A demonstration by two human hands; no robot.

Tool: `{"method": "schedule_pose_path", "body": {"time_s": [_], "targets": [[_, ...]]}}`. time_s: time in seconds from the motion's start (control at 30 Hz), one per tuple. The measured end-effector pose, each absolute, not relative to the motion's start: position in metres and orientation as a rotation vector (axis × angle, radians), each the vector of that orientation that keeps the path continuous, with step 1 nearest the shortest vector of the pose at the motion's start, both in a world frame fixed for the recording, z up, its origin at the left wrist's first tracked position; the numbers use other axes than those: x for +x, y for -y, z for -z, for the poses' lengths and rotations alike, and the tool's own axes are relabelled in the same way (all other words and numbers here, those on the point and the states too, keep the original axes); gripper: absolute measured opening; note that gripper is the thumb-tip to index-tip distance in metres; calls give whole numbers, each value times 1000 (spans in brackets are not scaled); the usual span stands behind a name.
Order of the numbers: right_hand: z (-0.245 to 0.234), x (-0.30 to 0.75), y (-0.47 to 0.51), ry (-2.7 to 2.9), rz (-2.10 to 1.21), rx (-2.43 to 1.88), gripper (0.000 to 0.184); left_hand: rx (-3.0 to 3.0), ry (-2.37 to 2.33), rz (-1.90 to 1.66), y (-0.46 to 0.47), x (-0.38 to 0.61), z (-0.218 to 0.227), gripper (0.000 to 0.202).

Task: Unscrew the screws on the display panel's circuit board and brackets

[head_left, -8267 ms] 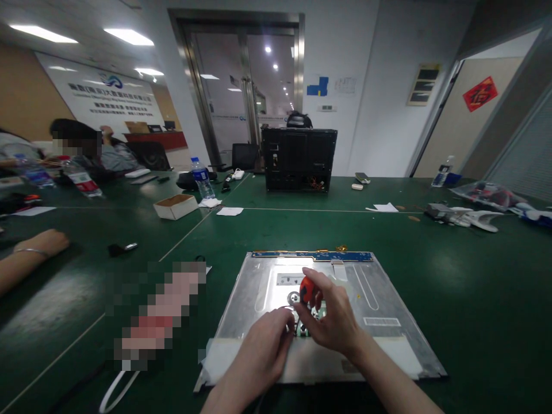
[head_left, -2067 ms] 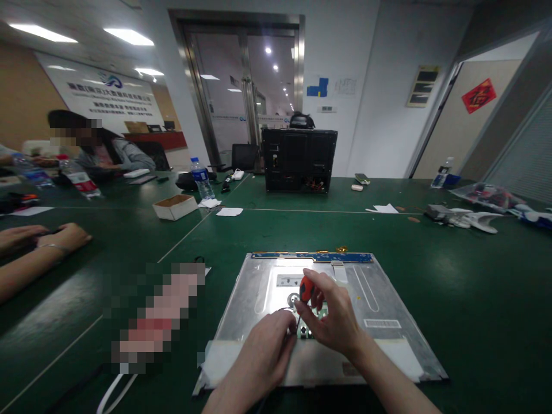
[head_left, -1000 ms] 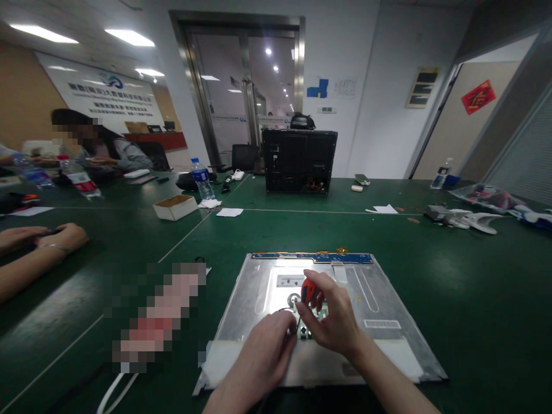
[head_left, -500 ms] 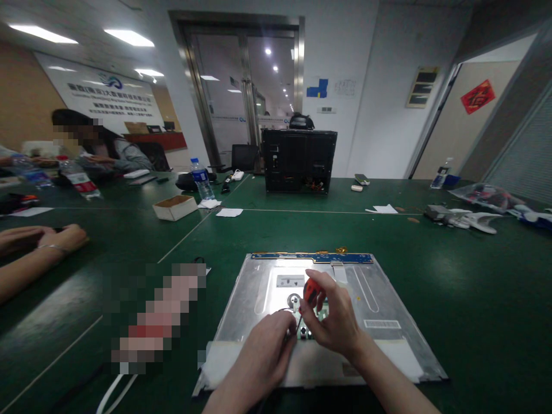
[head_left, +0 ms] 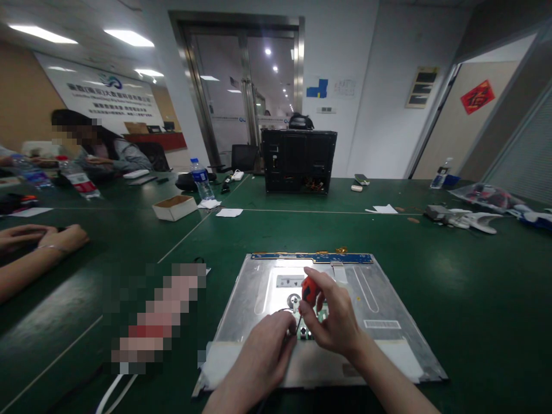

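A flat metal display panel [head_left: 241, 310] lies on the table in front of me, with a blue circuit strip [head_left: 297, 259] along its far edge. My right hand [head_left: 334, 313] grips the red-and-black handle of a screwdriver [head_left: 309, 291], its thin shaft pointing down at a small green circuit board [head_left: 307, 332] on the panel. Close by the screwdriver's tip, my left hand [head_left: 269, 339] has its fingers pressed together over the board's left side. What those fingers hold, if anything, is hidden. A round metal piece [head_left: 294, 301] sits just beyond the board.
A blurred-out object [head_left: 159, 316] with white cables lies to the left. Another person's hands [head_left: 64, 238] rest at the left edge. Farther back stand an open cardboard box [head_left: 175, 208], a water bottle [head_left: 200, 179] and a black monitor casing [head_left: 299, 161]. Grey-white parts [head_left: 461, 218] lie at right.
The screwdriver handle has turned slightly and tipped a little left in my right hand's fingers. My left hand and the panel stay in place.
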State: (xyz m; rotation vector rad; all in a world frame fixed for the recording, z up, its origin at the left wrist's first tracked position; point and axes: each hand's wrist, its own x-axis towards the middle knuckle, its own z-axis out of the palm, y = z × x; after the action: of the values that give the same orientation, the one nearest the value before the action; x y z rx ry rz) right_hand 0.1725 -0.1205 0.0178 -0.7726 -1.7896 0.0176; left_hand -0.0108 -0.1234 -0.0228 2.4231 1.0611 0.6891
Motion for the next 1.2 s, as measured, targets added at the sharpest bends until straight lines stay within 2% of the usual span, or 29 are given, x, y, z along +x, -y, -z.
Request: {"method": "schedule_pose_path", "body": {"time_s": [0.23, 0.77, 1.2], "targets": [[-14, 173, 119, 1786, -69, -763, 57, 2437, -1075, -681, 124, -11, 22, 10], [-14, 173, 116, 1778, 16, -796, 46, 2430, -1053, -704, 124, -12, 25, 12], [-15, 174, 118, 1803, -86, -731, 63, 2445, -1068, -712, 124, -10, 21, 9]]}}
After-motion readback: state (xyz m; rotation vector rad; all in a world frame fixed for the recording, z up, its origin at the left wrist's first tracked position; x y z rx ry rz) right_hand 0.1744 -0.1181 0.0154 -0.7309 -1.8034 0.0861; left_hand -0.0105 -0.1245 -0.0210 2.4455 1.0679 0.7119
